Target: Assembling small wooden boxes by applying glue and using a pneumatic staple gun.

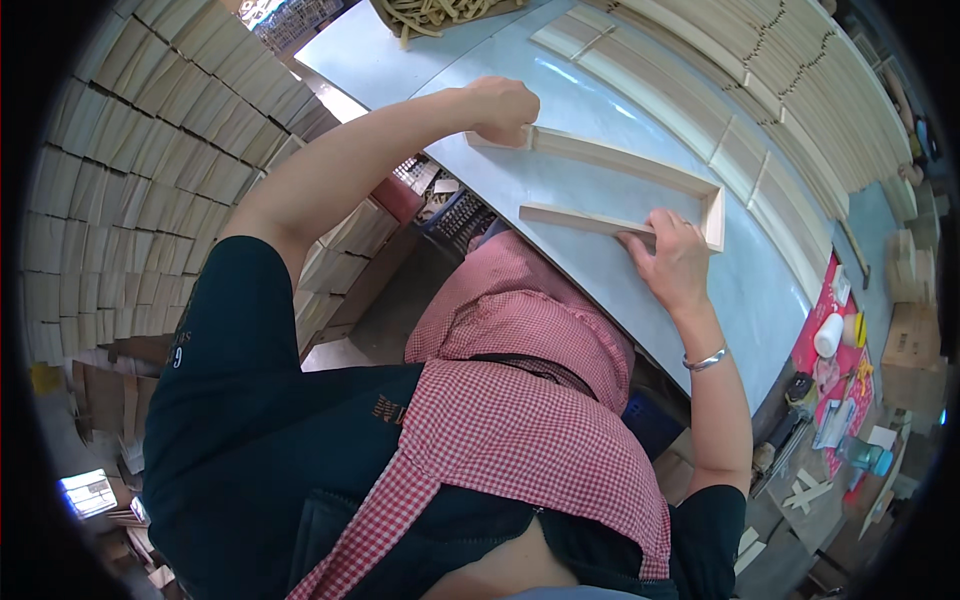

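A pale wooden frame (630,160) lies on the light blue-grey tabletop, made of long narrow strips joined at the right by a short end piece. Its left side gapes, with the near strip ending free. My right hand (672,262) grips the near strip close to the right corner, thumb on the near face and fingers over the top. At the far strip's left end, my left hand (503,110) is closed in a fist over a short wooden strip (483,141). Part of that strip is hidden under the fist; whether it is joined to the frame I cannot tell.
Long wooden strips (690,130) lie along the table's far side, with tall stacks behind. A container of small wooden pieces (430,15) sits at the far left. Stacked boards (130,200) rise on my left. A bottle (865,456) and tools lie at the right.
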`<state>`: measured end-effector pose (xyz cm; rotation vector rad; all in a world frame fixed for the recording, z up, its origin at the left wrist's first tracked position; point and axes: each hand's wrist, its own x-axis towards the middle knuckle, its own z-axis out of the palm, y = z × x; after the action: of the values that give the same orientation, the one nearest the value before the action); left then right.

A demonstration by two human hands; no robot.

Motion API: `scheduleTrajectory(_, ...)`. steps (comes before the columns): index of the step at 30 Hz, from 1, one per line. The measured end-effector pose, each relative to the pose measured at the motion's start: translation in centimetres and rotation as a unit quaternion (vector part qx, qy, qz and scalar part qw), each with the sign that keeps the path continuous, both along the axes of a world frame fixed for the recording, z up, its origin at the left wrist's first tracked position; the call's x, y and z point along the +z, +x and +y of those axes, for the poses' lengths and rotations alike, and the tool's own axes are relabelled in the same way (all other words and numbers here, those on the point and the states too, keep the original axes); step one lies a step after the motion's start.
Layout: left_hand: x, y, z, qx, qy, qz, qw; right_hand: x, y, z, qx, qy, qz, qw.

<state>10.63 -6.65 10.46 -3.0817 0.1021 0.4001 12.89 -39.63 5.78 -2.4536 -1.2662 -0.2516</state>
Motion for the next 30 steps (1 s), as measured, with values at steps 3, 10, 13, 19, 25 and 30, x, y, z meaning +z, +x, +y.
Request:
scheduleTrajectory(3, -0.3, 0.1, -0.1, 0.015, 0.001, 0.038, 0.999, 0.0, -0.1, 0.1, 0.003, 0.014, -0.023, 1.000)
scheduleTrajectory(10, -3.2, 0.8, -0.4, 0.094, -0.092, -0.015, 0.991, -0.1, -0.4, 0.6, -0.007, 0.015, -0.023, 1.000)
scheduleTrajectory(13, -3.7, 1.3, -0.4, 0.157, -0.144, 0.000, 0.977, 0.0, -0.5, 0.7, -0.013, 0.013, -0.026, 0.999)
scheduleTrajectory(19, -2.1, 0.3, -2.7, 0.234, -0.276, 0.019, 0.932, -0.2, -0.5, 1.2, -0.020, 0.023, -0.023, 0.999)
scheduleTrajectory(25, -0.4, -1.3, -2.7, 0.285, -0.558, -0.011, 0.780, -0.3, -0.7, 1.6, -0.027, 0.028, -0.037, 0.999)
scheduleTrajectory(30, 0.7, -1.8, -2.8, 0.284, -0.624, 0.059, 0.726, -0.7, -0.6, 1.5, -0.029, 0.032, -0.042, 0.998)
